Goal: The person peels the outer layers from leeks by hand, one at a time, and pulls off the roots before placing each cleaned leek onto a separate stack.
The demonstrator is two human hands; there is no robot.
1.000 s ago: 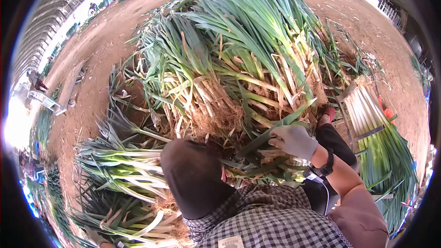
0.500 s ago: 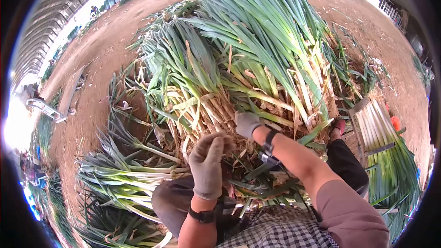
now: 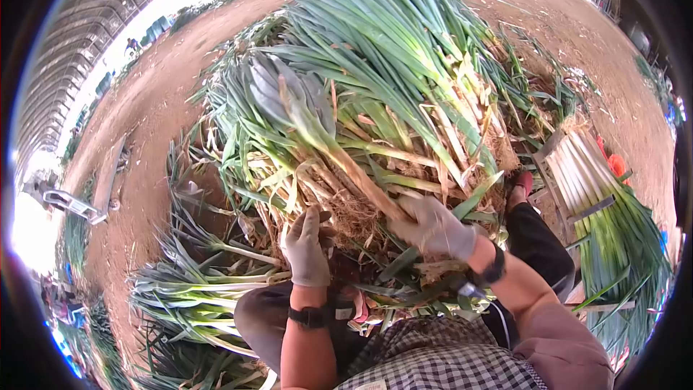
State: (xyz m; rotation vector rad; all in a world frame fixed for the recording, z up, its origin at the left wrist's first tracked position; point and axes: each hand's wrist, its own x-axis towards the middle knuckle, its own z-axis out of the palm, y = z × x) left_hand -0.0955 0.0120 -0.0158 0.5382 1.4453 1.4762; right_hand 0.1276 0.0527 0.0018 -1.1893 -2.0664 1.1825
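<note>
My right hand [image 3: 437,227], in a pale work glove, is closed around the root end of a long green onion [image 3: 354,173]. Its stalk slants up and left, with the grey-green leaves lying over a pile of green onions [image 3: 390,50]. My left hand [image 3: 308,249], also gloved, is at the near edge of the pile beside the tangled roots [image 3: 354,220]. Its fingers are curled in toward the thumb; whatever may be inside them is hidden.
Cleaned green onions with white stalks [image 3: 577,173] lie bundled in a rack at right. More loose ones [image 3: 195,282] are at lower left, near my knee [image 3: 263,318]. Brown dirt floor [image 3: 151,108] surrounds the pile. A metal frame [image 3: 72,206] stands at far left.
My right hand has taken hold of a green onion and drawn it toward me and to the right. My left hand has shifted slightly left and down.
</note>
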